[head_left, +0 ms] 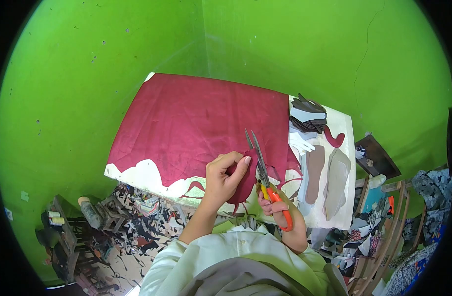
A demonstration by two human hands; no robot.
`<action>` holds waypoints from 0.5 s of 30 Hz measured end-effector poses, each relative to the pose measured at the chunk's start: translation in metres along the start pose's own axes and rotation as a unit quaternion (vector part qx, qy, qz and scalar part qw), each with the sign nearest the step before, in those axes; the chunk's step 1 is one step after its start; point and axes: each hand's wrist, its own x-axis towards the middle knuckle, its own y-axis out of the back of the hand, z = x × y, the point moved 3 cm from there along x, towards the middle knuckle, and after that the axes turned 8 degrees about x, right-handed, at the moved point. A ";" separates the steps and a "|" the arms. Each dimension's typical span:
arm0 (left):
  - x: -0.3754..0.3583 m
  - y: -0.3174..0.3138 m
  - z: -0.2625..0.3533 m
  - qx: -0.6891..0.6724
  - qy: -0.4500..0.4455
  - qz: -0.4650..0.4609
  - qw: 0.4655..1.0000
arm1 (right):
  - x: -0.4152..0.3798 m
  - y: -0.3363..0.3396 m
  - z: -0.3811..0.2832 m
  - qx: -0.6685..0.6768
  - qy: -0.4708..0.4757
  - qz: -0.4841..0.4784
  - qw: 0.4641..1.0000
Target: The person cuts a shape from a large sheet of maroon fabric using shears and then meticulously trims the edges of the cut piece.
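The left hand (pixel 223 174) has its grip pinching a maroon piece (pixel 245 184) between thumb and fingers at its upper edge, while the right hand (pixel 278 203) has its grip closed around the handles of scissors (pixel 263 176) whose blades stand slightly parted just beside that piece. The piece hangs in front of the person, over the near edge of the worktop (pixel 347 167); it looks light, soft and limp (likely to fold or sag away from the pinch), so a hold close to the blades should keep it taut. The scissors look stiff and heavier, best held by their handles. Beyond, a maroon sheet (pixel 196 118) covers much of the worktop, with a brown sole-shaped piece (pixel 314 175) and a dark stack (pixel 308 106) to its right.
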 end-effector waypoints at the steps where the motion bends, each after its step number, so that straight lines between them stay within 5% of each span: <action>1: 0.000 0.001 0.000 -0.004 -0.003 0.001 1.000 | -0.001 -0.003 -0.002 0.002 -0.003 -0.010 1.000; 7: -0.001 0.004 0.003 -0.007 -0.004 -0.008 1.000 | -0.004 -0.004 -0.003 0.123 -0.048 -0.026 0.991; 10: -0.003 0.006 0.000 -0.038 0.014 0.025 0.999 | -0.001 -0.005 -0.006 0.058 -0.029 0.003 0.998; 13: -0.003 0.010 -0.007 -0.058 0.048 0.052 0.996 | 0.012 0.026 0.010 0.301 -0.164 -0.068 0.937; 15: -0.003 0.011 -0.007 -0.068 0.050 0.079 0.993 | 0.015 0.031 0.016 0.285 -0.168 -0.041 0.943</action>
